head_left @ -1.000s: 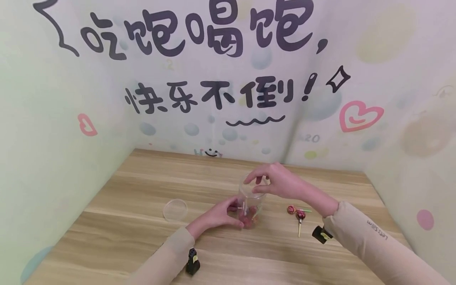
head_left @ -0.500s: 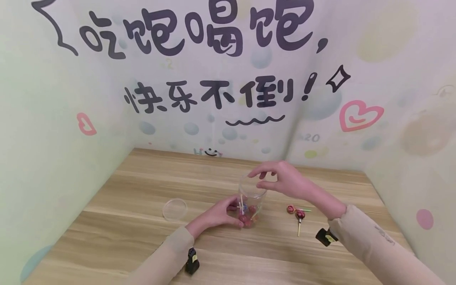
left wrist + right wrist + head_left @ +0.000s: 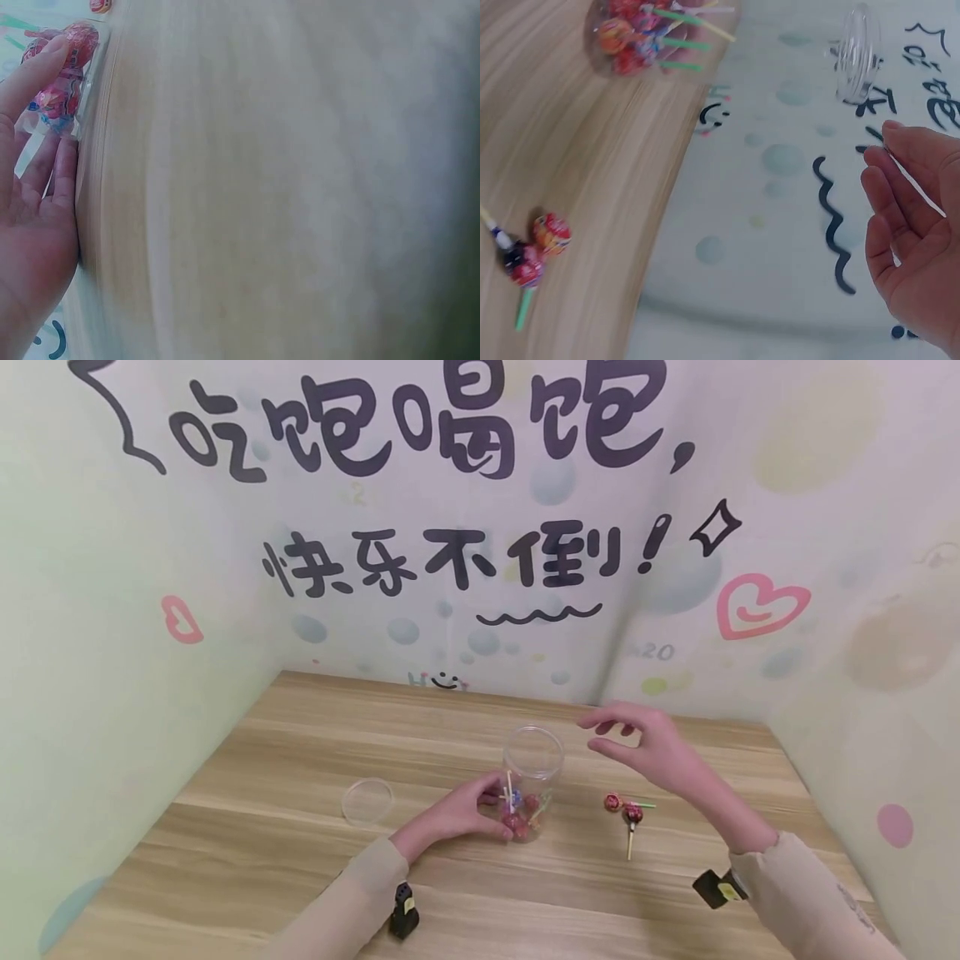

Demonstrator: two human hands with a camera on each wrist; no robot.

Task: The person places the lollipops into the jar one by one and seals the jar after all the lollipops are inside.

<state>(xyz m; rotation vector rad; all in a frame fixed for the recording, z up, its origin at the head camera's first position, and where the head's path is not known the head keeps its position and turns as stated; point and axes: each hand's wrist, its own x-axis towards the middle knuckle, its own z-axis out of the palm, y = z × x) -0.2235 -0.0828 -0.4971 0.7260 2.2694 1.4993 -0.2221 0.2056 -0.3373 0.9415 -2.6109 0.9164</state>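
Note:
An uncovered clear plastic jar (image 3: pixel 534 764) stands upright on the table, with several wrapped lollipops (image 3: pixel 517 822) at its bottom. My left hand (image 3: pixel 453 810) holds the jar low on its left side, thumb in front and fingers behind. In the left wrist view, that hand (image 3: pixel 37 232) reaches round the clear wall beside red wrappers. Up to the right of the jar's mouth, my right hand (image 3: pixel 652 747) hangs in the air, fingers bent loosely and nothing between them. Two lollipops (image 3: pixel 633 812) lie on the table right of the jar, below the right hand.
A round clear lid (image 3: pixel 367 802) lies flat on the wooden table (image 3: pixel 300 752), left of the jar. A patterned wall (image 3: pixel 450 643) with large black writing rises behind the table, and side walls stand close on both sides.
My right hand has moved off to the right, from over the jar's mouth to clear of it. The left hand, jar, lid and two loose lollipops have stayed in place.

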